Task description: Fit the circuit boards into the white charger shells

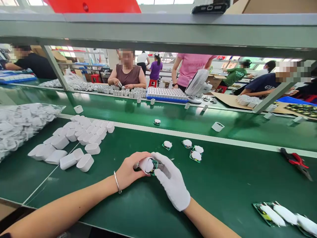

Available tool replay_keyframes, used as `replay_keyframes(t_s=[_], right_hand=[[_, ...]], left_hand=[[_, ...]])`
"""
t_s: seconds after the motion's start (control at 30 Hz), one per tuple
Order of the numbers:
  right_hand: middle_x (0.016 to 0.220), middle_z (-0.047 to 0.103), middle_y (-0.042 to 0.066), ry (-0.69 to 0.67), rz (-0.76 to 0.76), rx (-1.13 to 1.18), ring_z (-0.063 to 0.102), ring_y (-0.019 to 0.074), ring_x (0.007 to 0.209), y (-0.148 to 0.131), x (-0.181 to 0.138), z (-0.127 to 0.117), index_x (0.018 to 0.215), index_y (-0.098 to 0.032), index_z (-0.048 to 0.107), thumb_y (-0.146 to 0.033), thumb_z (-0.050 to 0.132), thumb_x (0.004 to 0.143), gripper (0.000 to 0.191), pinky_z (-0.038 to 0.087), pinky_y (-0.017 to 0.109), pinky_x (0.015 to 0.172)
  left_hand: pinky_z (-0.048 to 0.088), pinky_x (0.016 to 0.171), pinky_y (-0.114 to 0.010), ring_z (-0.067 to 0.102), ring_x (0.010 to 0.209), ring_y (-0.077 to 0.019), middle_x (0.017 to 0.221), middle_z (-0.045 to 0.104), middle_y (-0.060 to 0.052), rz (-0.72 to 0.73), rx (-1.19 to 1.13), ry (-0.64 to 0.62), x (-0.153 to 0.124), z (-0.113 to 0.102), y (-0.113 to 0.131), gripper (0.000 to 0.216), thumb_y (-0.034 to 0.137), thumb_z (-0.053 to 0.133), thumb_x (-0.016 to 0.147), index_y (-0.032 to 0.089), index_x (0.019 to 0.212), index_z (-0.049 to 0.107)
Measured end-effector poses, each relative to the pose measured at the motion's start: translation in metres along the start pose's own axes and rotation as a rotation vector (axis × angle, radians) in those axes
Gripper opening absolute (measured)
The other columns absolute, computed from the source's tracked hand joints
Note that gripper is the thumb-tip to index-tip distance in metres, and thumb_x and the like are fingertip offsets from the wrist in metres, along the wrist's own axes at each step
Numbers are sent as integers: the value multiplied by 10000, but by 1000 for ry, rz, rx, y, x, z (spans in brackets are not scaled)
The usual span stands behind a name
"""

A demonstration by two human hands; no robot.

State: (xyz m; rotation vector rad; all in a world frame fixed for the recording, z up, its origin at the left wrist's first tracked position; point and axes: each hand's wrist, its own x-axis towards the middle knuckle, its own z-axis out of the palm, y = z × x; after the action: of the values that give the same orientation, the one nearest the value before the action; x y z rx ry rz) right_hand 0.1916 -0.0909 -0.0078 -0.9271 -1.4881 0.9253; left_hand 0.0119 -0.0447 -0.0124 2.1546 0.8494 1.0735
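Observation:
My bare left hand (132, 168), with a bracelet at the wrist, is closed around a white plastic housing (143, 164) near the middle of the bench. In my right hand (172, 180), which wears a white glove, the fingertips grip a green circuit board (155, 167) with a white pad on it. The board sits partly in the housing's open end, and part of it sticks out toward the glove. How deep it goes is hidden. Several similar boards (196, 156) lie just beyond my right hand, and many white housings (85, 162) are grouped left of my left hand.
A bag of white parts (22, 125) lies at far left. Red-handled pliers (297, 160) rest at right, above more boards (272, 215). A raised shelf (158, 31) crosses overhead. Beyond the green belt (128, 110) are co-workers and a white fan (198, 82).

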Motion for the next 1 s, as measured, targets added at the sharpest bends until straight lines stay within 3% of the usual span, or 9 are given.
replay_keyframes(t_s=[0.1,0.17,0.3,0.47,0.7,1.0], right_hand=[[1281,538,92,-36,42,24,581,225,1096,0,1,2,1274,-294,481,-320,544,856,424,539,378,873],[1310,508,86,-49,-9,-40,557,232,1125,0,1,1,1266,-301,490,-306,574,833,441,527,387,889],[1274,530,81,-49,-63,-139,535,236,1144,-2,2,0,1235,-297,524,-313,619,796,449,495,396,932],[1249,566,82,-44,138,171,558,219,1127,-6,1,6,1257,-294,480,-395,593,820,463,499,391,922],[1106,655,76,-76,364,423,569,248,1076,-7,5,14,1206,-253,557,-494,729,658,623,475,410,917],[827,643,25,-11,398,467,571,188,803,-16,8,22,876,-204,674,-425,748,642,330,481,353,811]], left_hand=[[514,829,-326,623,969,-209,1123,650,-53,-46,-25,-10,0,1,1,470,215,703,703,235,1149,555],[513,832,-331,621,979,-213,1133,647,-59,-57,-35,-5,1,2,1,463,224,697,711,230,1152,556],[502,870,-336,600,1039,-218,1142,644,-65,8,-58,20,1,2,1,402,223,663,747,231,1137,565],[502,883,-344,600,1038,-215,1123,649,-77,95,-82,56,0,2,5,367,211,640,776,228,1133,555],[503,868,-372,598,1011,-219,1067,661,-95,215,-49,90,2,1,8,279,166,585,819,201,1096,571],[498,886,-349,581,1043,-208,1097,651,-100,243,-87,57,2,2,4,346,264,624,822,202,1155,549]])
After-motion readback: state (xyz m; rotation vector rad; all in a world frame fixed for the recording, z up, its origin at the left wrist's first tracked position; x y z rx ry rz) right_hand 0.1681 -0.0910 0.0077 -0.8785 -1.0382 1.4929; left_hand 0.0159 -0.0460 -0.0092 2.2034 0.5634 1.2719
